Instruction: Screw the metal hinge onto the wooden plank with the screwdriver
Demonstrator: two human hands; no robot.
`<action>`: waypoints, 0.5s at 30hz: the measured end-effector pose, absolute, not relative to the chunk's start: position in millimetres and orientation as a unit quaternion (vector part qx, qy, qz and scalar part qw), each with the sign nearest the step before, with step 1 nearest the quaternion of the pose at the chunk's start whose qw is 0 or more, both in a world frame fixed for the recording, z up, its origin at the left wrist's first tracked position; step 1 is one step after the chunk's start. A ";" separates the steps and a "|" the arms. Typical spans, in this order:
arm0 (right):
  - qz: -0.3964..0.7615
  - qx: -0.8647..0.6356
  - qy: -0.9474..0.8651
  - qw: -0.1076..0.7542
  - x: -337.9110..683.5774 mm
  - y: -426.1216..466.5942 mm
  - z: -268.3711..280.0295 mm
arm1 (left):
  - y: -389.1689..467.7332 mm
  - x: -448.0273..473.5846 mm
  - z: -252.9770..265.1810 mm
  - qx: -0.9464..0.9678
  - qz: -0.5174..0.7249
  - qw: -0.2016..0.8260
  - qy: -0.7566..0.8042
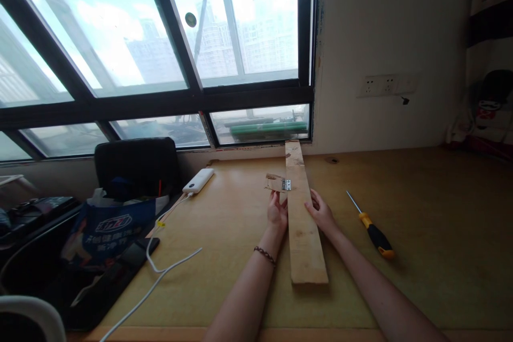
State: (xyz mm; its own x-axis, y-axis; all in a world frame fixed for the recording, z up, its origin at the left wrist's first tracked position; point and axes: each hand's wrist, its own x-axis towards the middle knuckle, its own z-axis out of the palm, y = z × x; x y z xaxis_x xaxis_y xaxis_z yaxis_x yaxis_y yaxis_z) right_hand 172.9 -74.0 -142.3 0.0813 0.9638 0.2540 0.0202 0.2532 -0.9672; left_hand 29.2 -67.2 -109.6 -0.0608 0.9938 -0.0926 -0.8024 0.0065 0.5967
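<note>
Item one: a long wooden plank (302, 219), lying lengthwise between the two hands over the tabletop (240, 294), its far end pointing toward the window (260, 125). Item two: a metal hinge (286, 185), sitting at the plank's left edge and joining it to item three — a small wooden piece (273, 183) that is jutting out leftward.

Left hand (277, 216): wearing a braided bracelet (265, 255) at the wrist; its fingers are reaching up to the small piece's near edge, beside the plank. From where I am standing, I cannot tell whether they are closing on it. Right hand (323, 214): clamping the plank's right edge, thumb lying over the upper face.

Also on the tabletop: a yellow-and-black screwdriver (372, 230), lying to the right, its shaft pointing away; a white power bank (199, 180), resting at the left — a white cable (160, 272) is trailing nearby.
</note>
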 end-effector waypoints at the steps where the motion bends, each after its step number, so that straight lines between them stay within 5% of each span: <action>1: 0.393 -0.451 -0.551 0.582 172.5 -75.3 -140.2 | -68.1 29.5 -108.0 0.189 0.679 0.656 0.268; 6: 0.287 -0.453 -0.600 0.593 174.0 -75.1 -123.1 | -70.9 31.6 -103.2 0.216 0.670 0.639 0.312; 15: 0.320 -0.431 -0.659 0.526 163.3 -73.6 -112.7 | -76.3 32.1 -101.4 0.269 0.664 0.614 0.332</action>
